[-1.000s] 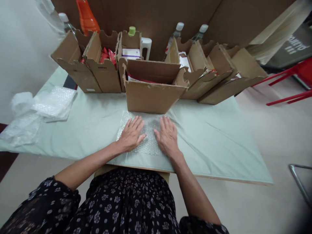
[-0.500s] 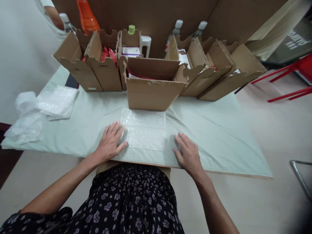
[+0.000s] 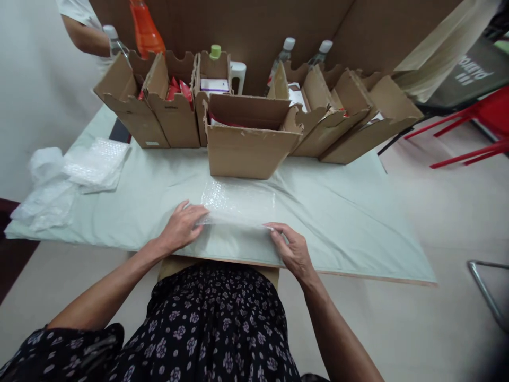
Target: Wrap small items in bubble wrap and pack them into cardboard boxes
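Note:
A clear bubble wrap sheet (image 3: 234,204) lies on the pale green cloth in front of me, its near edge raised off the table. My right hand (image 3: 292,246) pinches the near right corner between thumb and fingers. At the left end of that edge, my left hand (image 3: 183,225) has its fingers over the sheet and its thumb lower down; the exact contact is partly hidden. Just beyond the sheet stands an open cardboard box (image 3: 246,151) with something reddish inside.
More open cardboard boxes (image 3: 153,124) stand in a row behind, with bottles (image 3: 147,32) beyond them. Folded bubble wrap and clear plastic (image 3: 97,162) lie at the left. A red chair (image 3: 469,122) is off to the right. Another person's arm (image 3: 85,34) shows at the upper left.
Both hands were lying flat beside the sheet. My right hand has moved left and gripped the corner, and the sheet's near edge has come up and away from me.

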Demonstrator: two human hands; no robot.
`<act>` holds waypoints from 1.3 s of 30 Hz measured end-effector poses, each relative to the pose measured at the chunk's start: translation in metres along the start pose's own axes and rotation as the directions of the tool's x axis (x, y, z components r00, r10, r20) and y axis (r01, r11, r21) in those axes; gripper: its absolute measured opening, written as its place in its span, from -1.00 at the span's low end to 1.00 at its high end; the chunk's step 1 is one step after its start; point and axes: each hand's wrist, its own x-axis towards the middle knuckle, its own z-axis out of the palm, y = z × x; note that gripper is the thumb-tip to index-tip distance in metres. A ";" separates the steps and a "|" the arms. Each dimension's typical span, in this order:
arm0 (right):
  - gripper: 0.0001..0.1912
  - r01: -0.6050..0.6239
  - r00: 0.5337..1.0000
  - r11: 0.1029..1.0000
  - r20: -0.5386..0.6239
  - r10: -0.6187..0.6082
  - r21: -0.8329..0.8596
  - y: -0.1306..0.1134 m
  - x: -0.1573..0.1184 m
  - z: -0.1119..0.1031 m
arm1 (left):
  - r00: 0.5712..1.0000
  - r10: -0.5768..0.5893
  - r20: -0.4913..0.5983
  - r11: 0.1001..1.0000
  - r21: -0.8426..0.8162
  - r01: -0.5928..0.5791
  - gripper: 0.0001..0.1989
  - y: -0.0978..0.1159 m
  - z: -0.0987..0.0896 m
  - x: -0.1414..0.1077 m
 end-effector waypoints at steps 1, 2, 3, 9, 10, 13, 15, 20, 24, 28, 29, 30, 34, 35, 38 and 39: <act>-0.80 -0.041 0.999 0.998 0.016 0.040 0.051 -0.004 -0.002 -0.006 | 0.998 -0.052 -0.039 0.996 -0.080 0.049 -0.73 -0.001 -0.003 -0.001; -0.82 -0.068 0.997 0.993 0.037 0.065 0.095 -0.008 -0.005 -0.011 | 0.992 -0.108 -0.058 0.981 -0.168 0.097 -0.78 -0.001 -0.006 -0.001; -0.78 -0.084 0.995 0.988 0.064 0.076 0.131 -0.011 -0.009 -0.016 | 0.985 -0.161 -0.058 0.957 -0.254 0.141 -0.79 0.000 -0.007 -0.002; -0.45 -0.246 0.968 0.964 0.083 0.238 0.101 -0.008 -0.018 -0.010 | 0.942 -0.332 -0.046 0.844 -0.461 0.275 -0.74 0.005 0.000 -0.001; -0.52 -0.276 0.961 0.955 0.031 0.274 0.109 -0.006 -0.015 -0.004 | 0.933 -0.354 -0.064 0.844 -0.453 0.289 -0.75 0.005 0.003 0.002; -0.58 -0.317 0.939 0.944 -0.111 0.325 0.086 0.001 -0.003 0.013 | 0.903 -0.413 -0.121 0.861 -0.377 0.343 -0.76 0.004 0.010 0.011; -0.56 -0.346 0.928 0.938 -0.159 0.337 -0.032 0.004 0.005 0.022 | 0.886 -0.446 -0.130 0.871 -0.293 0.395 -0.78 0.004 0.013 0.018; -0.52 -0.319 0.944 0.880 -0.197 0.263 -0.352 0.009 0.005 0.031 | 0.871 -0.480 -0.109 0.876 0.001 0.482 -0.84 0.009 0.016 0.032; -0.50 -0.284 0.954 0.854 -0.220 0.205 -0.437 0.018 0.001 0.025 | 0.874 -0.455 -0.168 0.869 0.131 0.478 -0.63 0.010 0.016 0.031; -0.59 -0.234 0.967 0.830 -0.206 0.147 -0.506 0.025 0.010 0.019 | 0.879 -0.432 -0.203 0.863 0.190 0.468 -0.71 0.001 0.017 0.028; -0.62 -0.217 0.972 0.825 -0.189 0.136 -0.522 0.026 0.015 0.019 | 0.885 -0.422 -0.197 0.869 0.190 0.457 -0.79 -0.002 0.018 0.028; -0.66 -0.203 0.977 0.823 -0.168 0.132 -0.531 0.026 0.020 0.019 | 0.893 -0.408 -0.189 0.879 0.184 0.440 -0.84 -0.004 0.019 0.029; -0.80 -0.200 0.980 0.880 -0.094 0.177 -0.431 0.021 0.036 0.021 | 0.933 -0.320 -0.163 0.928 0.141 0.343 -0.77 -0.008 0.019 0.030; -0.80 -0.229 0.973 0.900 -0.084 0.213 -0.371 0.017 0.037 0.020 | 0.938 -0.312 -0.153 0.935 0.129 0.332 -0.79 -0.009 0.017 0.030; -0.83 -0.343 0.939 0.926 -0.036 0.342 -0.158 -0.002 0.027 0.017 | 0.934 -0.333 -0.128 0.928 0.130 0.348 -0.90 -0.009 0.009 0.034; -0.75 -0.370 0.929 0.924 -0.008 0.371 -0.094 -0.010 0.020 0.016 | 0.936 -0.325 -0.134 0.927 0.153 0.343 -0.93 -0.009 0.006 0.039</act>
